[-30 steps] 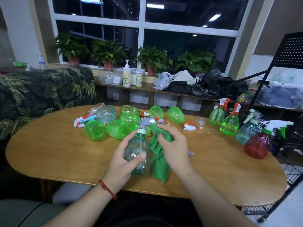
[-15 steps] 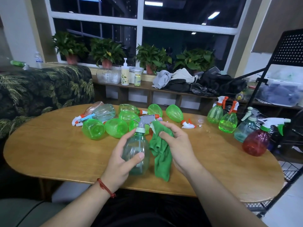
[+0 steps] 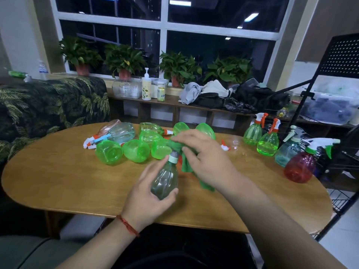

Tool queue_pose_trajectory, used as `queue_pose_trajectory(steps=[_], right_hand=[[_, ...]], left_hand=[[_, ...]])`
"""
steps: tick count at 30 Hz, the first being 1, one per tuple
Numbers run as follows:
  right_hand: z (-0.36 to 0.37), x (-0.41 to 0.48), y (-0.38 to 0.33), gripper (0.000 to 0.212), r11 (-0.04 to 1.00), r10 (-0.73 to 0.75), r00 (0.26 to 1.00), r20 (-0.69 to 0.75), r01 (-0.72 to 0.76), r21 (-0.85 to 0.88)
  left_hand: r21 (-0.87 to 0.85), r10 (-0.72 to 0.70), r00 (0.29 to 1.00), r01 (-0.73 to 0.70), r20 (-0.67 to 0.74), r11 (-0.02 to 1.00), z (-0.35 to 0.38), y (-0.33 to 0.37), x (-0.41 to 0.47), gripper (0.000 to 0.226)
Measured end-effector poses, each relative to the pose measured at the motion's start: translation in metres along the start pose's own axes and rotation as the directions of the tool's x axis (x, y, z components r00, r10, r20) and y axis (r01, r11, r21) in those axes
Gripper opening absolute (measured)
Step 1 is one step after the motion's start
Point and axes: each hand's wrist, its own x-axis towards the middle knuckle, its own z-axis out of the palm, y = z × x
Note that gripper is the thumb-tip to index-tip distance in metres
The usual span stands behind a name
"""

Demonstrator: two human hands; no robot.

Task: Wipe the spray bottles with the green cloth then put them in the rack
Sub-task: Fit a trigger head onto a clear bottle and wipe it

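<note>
**Wiping the spray head, bottle held at its belly**

The left hand [image 3: 147, 199] curls round the belly of a pale, see-through spray bottle [image 3: 165, 179], thumb on one side and fingers on the other. It holds the bottle tilted over the middle of the tabletop [image 3: 58, 181], nearer the near edge. The right hand [image 3: 207, 158] grips the green cloth [image 3: 187, 165] bunched over the bottle's trigger head, which is hidden. A tail of cloth hangs below the hand.

The bottle looks like thin, light plastic with a ribbed, rounded body, so it is probably smooth and a little slippery. The belly grip suits it, and the collar below the head is the firmer place to hold when lifting. The cloth is soft and limp and folds round any shape.

I cannot tell whether the held bottle has liquid in it. Toward the far edge several green bottles [image 3: 108, 152] lie on their sides without heads, and they look empty. A loose trigger head [image 3: 225, 147] lies near them. At the right end two green bottles [image 3: 269, 144], a teal one [image 3: 287, 152] and a red one [image 3: 299, 167] stand upright beside the black rack [image 3: 342, 55].
</note>
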Motion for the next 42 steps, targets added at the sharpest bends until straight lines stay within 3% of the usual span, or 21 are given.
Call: queue_pose_trajectory(steps=[2, 4, 9, 13, 16, 19, 21, 23, 28, 32, 34, 38, 40, 42], right_hand=[[0.006, 0.001, 0.004, 0.040, 0.996, 0.005, 0.996, 0.084, 0.002, -0.089], [0.006, 0.000, 0.012, 0.040, 0.995, 0.053, 0.996, 0.077, -0.047, -0.086], [0.003, -0.006, 0.035, 0.040, 0.963, 0.258, 0.965, 0.051, -0.253, -0.090], [-0.001, -0.008, 0.041, 0.038, 0.901, 0.434, 0.900, 0.033, -0.433, -0.028], [0.009, -0.018, 0.035, 0.037, 0.699, 0.628, 0.771, 0.105, -0.618, 0.359], [0.023, -0.029, 0.024, 0.035, 0.391, 0.695, 0.696, 0.178, -0.574, 0.719], [0.031, -0.036, 0.016, 0.034, 0.294, 0.681, 0.692, 0.239, -0.558, 0.776], [0.043, -0.042, 0.011, 0.034, 0.263, 0.677, 0.688, 0.261, -0.558, 0.787], [0.061, -0.049, 0.007, 0.028, 0.345, 0.700, 0.699, 0.145, -0.510, 0.788], [0.052, -0.051, 0.006, 0.026, 0.362, 0.707, 0.699, 0.107, -0.488, 0.794], [0.046, -0.051, 0.005, 0.025, 0.405, 0.719, 0.692, 0.068, -0.496, 0.768], [0.042, -0.051, 0.007, 0.030, 0.614, 0.725, 0.669, -0.163, -0.523, 0.591], [0.045, -0.051, 0.001, 0.029, 0.689, 0.680, 0.710, -0.185, -0.531, 0.493], [0.051, -0.051, -0.006, 0.027, 0.696, 0.658, 0.740, -0.136, -0.529, 0.486]], left_hand=[[0.036, 0.001, 1.000, 0.000, -0.014, 0.999, -0.001, 0.000, 0.000, 0.087], [0.056, 0.008, 1.000, -0.008, -0.008, 0.998, -0.001, 0.001, -0.001, 0.088], [0.104, 0.017, 1.000, -0.018, 0.009, 0.994, -0.002, 0.003, -0.003, 0.083], [0.100, 0.032, 0.999, -0.027, -0.041, 0.995, -0.001, 0.004, -0.005, 0.083], [-0.026, -0.074, 0.993, 0.071, -0.096, 0.997, -0.003, 0.005, -0.004, 0.085], [-0.224, -0.152, 0.982, 0.123, -0.116, 0.967, -0.004, 0.004, 0.000, 0.083], [-0.308, -0.187, 0.976, 0.144, -0.116, 0.940, -0.004, 0.001, 0.003, 0.082], [-0.360, -0.216, 0.969, 0.161, -0.120, 0.919, -0.001, -0.001, 0.006, 0.079], [-0.488, -0.324, 0.946, 0.270, -0.028, 0.830, 0.006, -0.004, 0.013, 0.090], [-0.326, -0.283, 0.957, 0.249, -0.062, 0.912, 0.010, -0.005, 0.015, 0.074], [-0.365, -0.292, 0.953, 0.243, -0.085, 0.899, 0.010, -0.002, 0.014, 0.064], [-0.596, -0.374, 0.926, 0.270, -0.056, 0.757, 0.008, -0.004, 0.011, 0.057], [-0.648, -0.401, 0.916, 0.308, 0.004, 0.697, 0.009, -0.009, 0.011, 0.052], [-0.651, -0.410, 0.912, 0.328, 0.028, 0.685, 0.011, -0.009, 0.011, 0.049]])
